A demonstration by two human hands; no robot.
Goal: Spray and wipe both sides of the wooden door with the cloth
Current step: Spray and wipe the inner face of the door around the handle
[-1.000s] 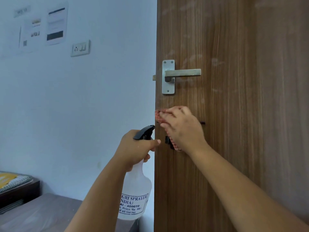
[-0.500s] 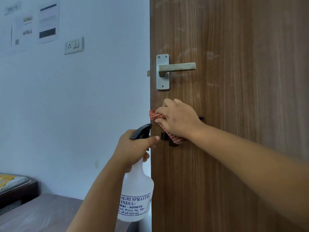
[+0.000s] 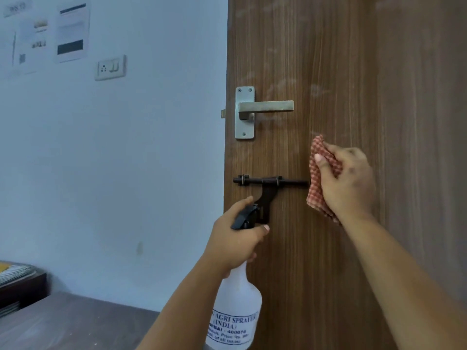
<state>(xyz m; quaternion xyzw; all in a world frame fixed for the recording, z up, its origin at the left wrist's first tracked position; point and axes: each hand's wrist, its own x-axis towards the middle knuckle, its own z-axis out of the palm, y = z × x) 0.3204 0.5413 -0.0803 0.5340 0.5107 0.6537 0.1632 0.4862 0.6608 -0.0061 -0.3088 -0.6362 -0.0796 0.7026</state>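
The wooden door (image 3: 341,72) fills the right half of the view, with faint pale streaks on its upper part. My right hand (image 3: 350,183) grips a red checked cloth (image 3: 319,173) and presses it against the door, just right of the black sliding latch (image 3: 267,183). My left hand (image 3: 236,241) holds the neck of a white spray bottle (image 3: 235,317) with a black trigger head (image 3: 246,217), close to the door's left edge below the latch.
A metal lever handle (image 3: 252,109) sits above the latch. Left of the door is a pale blue wall with a switch plate (image 3: 110,67) and taped papers (image 3: 72,31). A dark table (image 3: 63,322) and a low shelf with notebooks (image 3: 17,276) lie at the lower left.
My right hand has slid the cloth to the right along the door, uncovering the black latch. The left hand and bottle have barely moved.
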